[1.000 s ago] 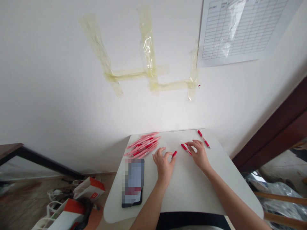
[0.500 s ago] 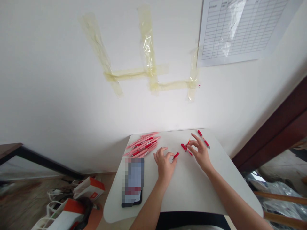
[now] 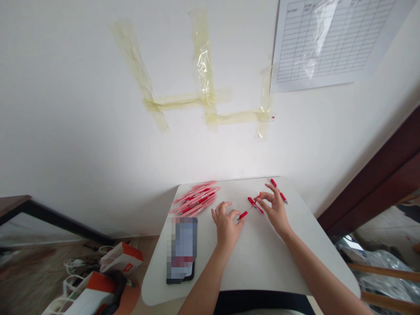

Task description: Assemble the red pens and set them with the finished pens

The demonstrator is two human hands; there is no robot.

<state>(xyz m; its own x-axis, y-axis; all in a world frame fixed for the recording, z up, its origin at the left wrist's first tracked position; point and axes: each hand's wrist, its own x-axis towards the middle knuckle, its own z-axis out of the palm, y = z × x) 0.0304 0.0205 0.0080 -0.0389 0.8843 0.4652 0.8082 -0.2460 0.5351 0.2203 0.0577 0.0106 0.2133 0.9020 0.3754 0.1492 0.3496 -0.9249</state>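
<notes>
Between thumb and index finger, my left hand (image 3: 227, 224) pinches a short red pen barrel piece (image 3: 243, 215), its other fingers spread. My right hand (image 3: 274, 209) pinches a thin red pen refill (image 3: 256, 200) with an orange-yellow end near the fingertips. The refill's thin tip slants down and left toward the barrel piece, with a small gap between them. Below the refill, a red pen part (image 3: 259, 209) lies on the white table. Just beyond my right hand rests a red pen (image 3: 282, 197), partly covered by the fingers.
A pile of pink and red pens (image 3: 197, 199) lies at the table's back left. In front of it is a phone (image 3: 185, 249), its screen blurred. The white wall with yellowed tape (image 3: 203, 65) borders the back of the table (image 3: 262, 262). Paper bags (image 3: 123, 260) stand on the floor at left.
The refill in my right hand has turned from nearly upright to a slant, its tip now toward the left hand. Both hands have shifted slightly right.
</notes>
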